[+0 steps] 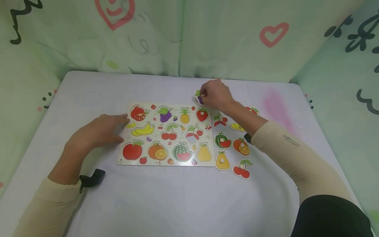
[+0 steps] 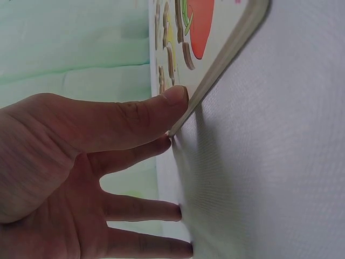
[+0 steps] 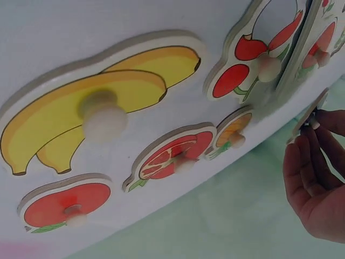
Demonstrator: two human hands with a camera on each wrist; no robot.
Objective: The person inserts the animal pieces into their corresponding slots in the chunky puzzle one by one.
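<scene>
One strawberry piece (image 1: 202,116) sits in the board (image 1: 175,109); several remain loose rightward. Right hand (image 1: 217,94) pinches grape piece (image 1: 199,98); left hand's (image 1: 102,129) fingers spread.

I wear beige sleeves (image 1: 48,205), with small dark lettering (image 1: 291,141) on the right one, and a black camera (image 1: 93,178) at each wrist.

I see my right hand (image 3: 321,208) pinching a thin piece (image 3: 308,116), turned nearly edge-on so I can't read its picture. Left of it on the white surface (image 3: 156,19) lie knobbed pieces: large yellow bananas (image 3: 135,86), a red apple (image 3: 48,208), a cut pomegranate (image 3: 167,159) and, just beside that, a small orange-yellow fruit (image 3: 232,127). A red-fruited piece (image 3: 230,82) lies near the board's edge (image 3: 296,51).
</scene>
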